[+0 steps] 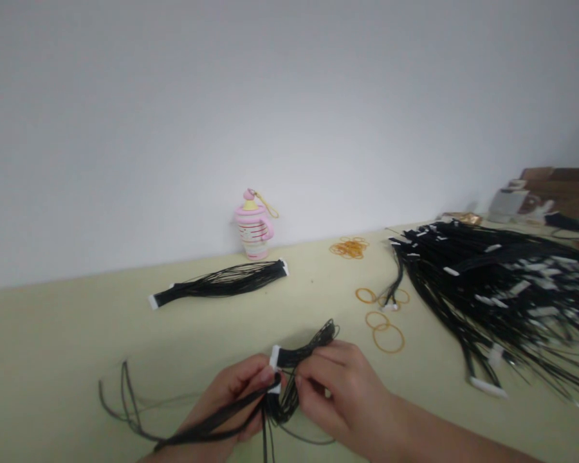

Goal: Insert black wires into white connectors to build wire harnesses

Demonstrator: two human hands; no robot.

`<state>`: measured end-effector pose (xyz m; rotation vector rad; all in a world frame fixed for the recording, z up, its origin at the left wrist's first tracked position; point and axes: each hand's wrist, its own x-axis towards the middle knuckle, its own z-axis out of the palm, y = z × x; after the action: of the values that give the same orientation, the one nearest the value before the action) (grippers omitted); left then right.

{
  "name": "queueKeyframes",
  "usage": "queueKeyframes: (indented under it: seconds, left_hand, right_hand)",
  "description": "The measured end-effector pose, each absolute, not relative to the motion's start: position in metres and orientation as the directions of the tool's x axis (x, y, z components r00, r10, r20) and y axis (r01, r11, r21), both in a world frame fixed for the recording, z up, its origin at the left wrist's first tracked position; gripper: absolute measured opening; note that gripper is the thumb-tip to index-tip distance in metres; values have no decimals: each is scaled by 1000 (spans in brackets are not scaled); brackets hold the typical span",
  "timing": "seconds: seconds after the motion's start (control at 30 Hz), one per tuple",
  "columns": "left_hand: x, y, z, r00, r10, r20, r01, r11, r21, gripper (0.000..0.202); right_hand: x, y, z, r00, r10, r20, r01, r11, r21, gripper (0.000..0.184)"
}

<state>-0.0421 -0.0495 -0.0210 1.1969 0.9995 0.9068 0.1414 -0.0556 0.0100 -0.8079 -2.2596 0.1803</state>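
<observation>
Both my hands meet low in the middle of the view over a cream table (53,341). My left hand (229,399) is closed around a bundle of thin black wires (207,424) that trails off to the left. My right hand (340,386) pinches a folded black wire harness (303,350) with a white connector at its end, right beside the left fingers. Loops of the harness stick out above my right hand.
A finished black wire bundle (222,283) with white ends lies farther back. A pink striped bottle (253,225) stands by the wall. Loose rubber bands (386,328) and a small heap of rubber bands (350,247) lie mid-right. A big heap of black harnesses (502,289) fills the right.
</observation>
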Motion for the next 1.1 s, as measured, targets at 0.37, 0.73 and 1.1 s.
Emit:
queueKeyframes:
  seconds: [0.37, 0.73, 1.1]
  left_hand:
    - [-40, -52, -18, 318, 942, -108, 3, 113, 994, 39]
    - [-42, -51, -26, 280, 956, -85, -9, 91, 996, 39]
    - [-42, -51, -27, 332, 939, -93, 19, 92, 996, 38]
  right_hand:
    - [141, -59, 15, -548, 598, 584, 522, 791, -320, 16]
    - [138, -57, 12, -591, 511, 624, 583, 805, -108, 13]
    - [136, -56, 5, -639, 457, 618, 610, 791, 46, 13]
